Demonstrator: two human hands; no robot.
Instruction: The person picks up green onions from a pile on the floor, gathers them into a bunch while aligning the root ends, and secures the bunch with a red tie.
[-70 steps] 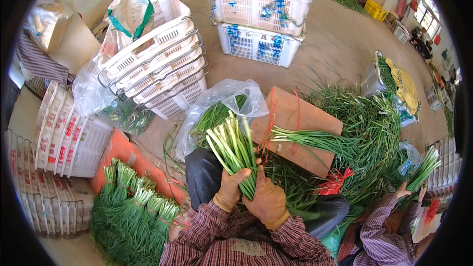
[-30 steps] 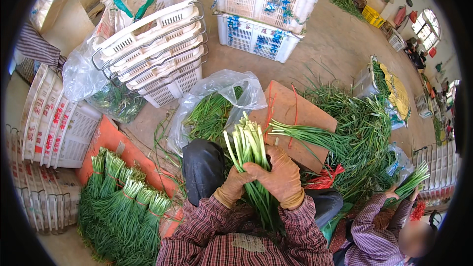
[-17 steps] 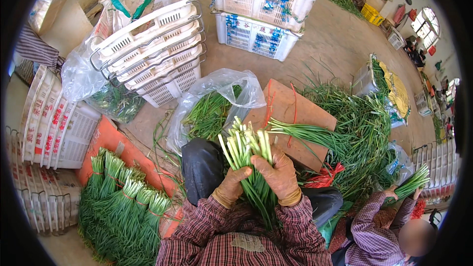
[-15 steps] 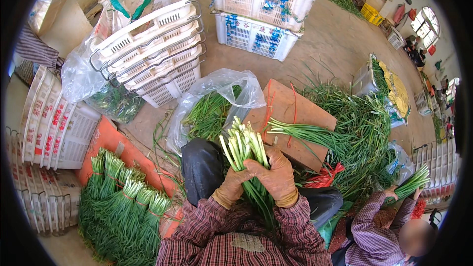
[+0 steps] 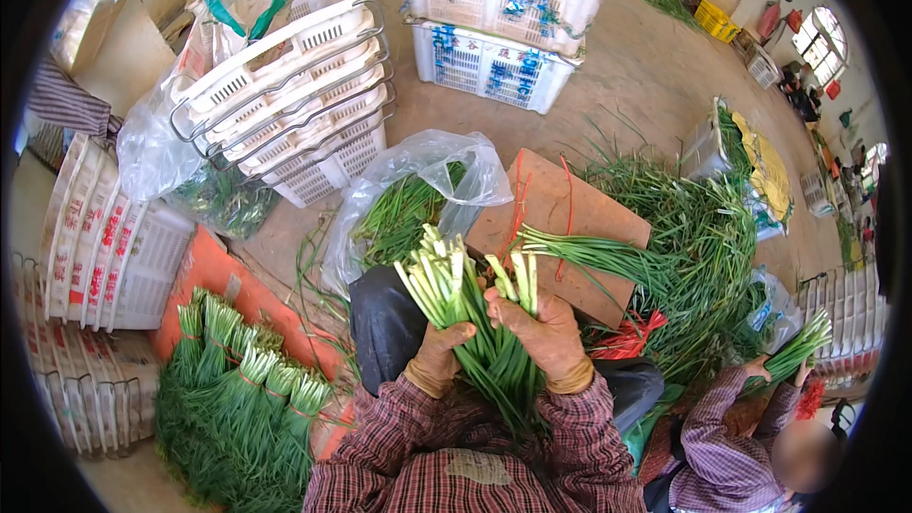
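Observation:
My left hand (image 5: 441, 353), in an orange-brown glove, is closed round a bunch of green garlic chives (image 5: 446, 290) with pale cut ends pointing up and away. My right hand (image 5: 544, 337), gloved alike, grips a smaller part of the stalks (image 5: 521, 277) between thumb and fingers. A gap parts the two lots at the top; their green leaves cross and hang down between my forearms. Just beyond my hands a brown board (image 5: 503, 228) carries red ties (image 5: 568, 204) and a loose bunch of stalks (image 5: 589, 252).
Tied bunches (image 5: 247, 385) stand on an orange sheet (image 5: 223, 275) at the left. A clear bag of greens (image 5: 408, 209) lies ahead, stacked white crates (image 5: 294, 85) behind it. Loose greens (image 5: 684, 237) heap at the right. Another person's sleeve (image 5: 722, 427) shows at lower right.
The single bunch has been parted in two. My right hand has moved right with some stalks, and my left hand has tilted its share to the left.

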